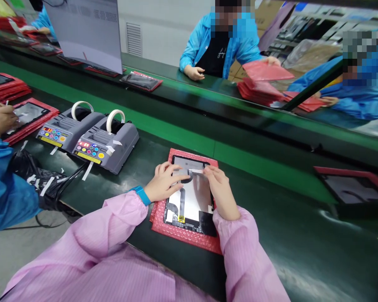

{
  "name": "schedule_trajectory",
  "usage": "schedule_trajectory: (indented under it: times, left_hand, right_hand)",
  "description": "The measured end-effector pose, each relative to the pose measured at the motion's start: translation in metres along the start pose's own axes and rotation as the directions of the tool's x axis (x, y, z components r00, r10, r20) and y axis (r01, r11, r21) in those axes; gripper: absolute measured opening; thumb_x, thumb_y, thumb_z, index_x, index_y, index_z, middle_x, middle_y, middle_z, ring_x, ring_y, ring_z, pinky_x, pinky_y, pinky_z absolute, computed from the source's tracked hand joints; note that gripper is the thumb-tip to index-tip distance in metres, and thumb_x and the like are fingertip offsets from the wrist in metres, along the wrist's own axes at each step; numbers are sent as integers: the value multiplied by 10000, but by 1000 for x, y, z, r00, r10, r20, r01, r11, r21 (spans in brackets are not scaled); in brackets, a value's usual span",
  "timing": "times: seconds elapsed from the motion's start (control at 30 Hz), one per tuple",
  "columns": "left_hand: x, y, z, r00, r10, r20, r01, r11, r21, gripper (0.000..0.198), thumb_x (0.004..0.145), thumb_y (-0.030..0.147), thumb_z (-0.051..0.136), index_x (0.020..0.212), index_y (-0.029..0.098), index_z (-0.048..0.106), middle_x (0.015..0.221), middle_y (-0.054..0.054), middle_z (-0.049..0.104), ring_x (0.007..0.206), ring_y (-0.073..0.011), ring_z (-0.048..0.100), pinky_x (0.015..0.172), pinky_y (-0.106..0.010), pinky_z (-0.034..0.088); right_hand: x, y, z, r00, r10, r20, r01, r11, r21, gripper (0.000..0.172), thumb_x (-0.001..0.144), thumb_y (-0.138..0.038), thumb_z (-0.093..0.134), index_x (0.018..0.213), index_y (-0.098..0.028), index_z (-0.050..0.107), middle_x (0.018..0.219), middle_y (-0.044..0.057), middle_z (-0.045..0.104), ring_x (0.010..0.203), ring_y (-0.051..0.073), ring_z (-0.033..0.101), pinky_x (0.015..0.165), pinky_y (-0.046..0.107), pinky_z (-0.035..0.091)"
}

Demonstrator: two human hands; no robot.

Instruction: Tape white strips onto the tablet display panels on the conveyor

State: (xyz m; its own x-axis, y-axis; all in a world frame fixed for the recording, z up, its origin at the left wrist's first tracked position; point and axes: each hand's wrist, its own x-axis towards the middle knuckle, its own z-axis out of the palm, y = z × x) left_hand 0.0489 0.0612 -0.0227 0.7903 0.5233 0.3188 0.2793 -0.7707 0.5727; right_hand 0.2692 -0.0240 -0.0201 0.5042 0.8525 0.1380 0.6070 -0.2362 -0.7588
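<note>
A tablet display panel lies back side up on a red bubble-wrap bag on the bench in front of me. It has a silvery back, dark flex cables and a small yellow patch near its lower end. My left hand rests over the panel's left side, fingers stretched out toward a dark cable. Between the thumb and fingers of my right hand, at the panel's upper right, is the end of a pale strip of tape. The strip reaches left over the panel, close to my left fingertips.
Two grey tape dispensers with white rolls stand to the left, tape sticking out in front. Beyond them a co-worker's hand is over another panel. A green conveyor belt runs behind, carrying a bagged panel. Co-workers sit across.
</note>
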Motion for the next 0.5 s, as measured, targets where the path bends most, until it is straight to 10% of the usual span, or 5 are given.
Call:
schedule_trajectory:
  times: [0.5]
  left_hand:
    - [0,1,5,998,4,64,-8,997,75,366,959,473,463,1301,424,584,1422,-1,532,1333,-389,285,1072,-640,210]
  right_hand:
    - [-19,-1,20,996,72,-52,-75,995,-70,518,902,-644,410,873,-286,784,1297,78,572,1214,318,375,1072,522,277]
